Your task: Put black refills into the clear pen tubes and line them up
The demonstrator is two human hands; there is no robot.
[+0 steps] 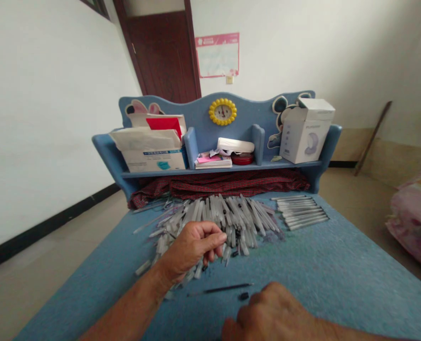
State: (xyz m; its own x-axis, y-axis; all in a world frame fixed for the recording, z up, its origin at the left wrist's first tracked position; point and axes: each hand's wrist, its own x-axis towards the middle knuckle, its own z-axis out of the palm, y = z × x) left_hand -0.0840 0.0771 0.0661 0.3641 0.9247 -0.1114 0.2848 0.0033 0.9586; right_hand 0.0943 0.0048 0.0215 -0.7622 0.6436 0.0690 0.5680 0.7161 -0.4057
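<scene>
My left hand (196, 246) hovers at the near edge of a heap of clear pen barrels and caps (214, 213). Its thumb and forefinger are pressed together; whatever they pinch, if anything, is too small to make out. Low in the view, my right hand (274, 315) is curled closed, knuckles up, and the inside of its grip is hidden. Between the two hands a dark pen refill (228, 287) lies on the blue tabletop (338, 274). A small black pen plug (243, 296) rests just left of my right knuckles.
Finished-looking pens (301, 211) lie in a row at the right back. Behind the heap runs a folded red checked cloth (217, 183), under a blue shelf (210, 172). The shelf bears a mask box (153, 158), papers (213, 163) and a white box (306, 135).
</scene>
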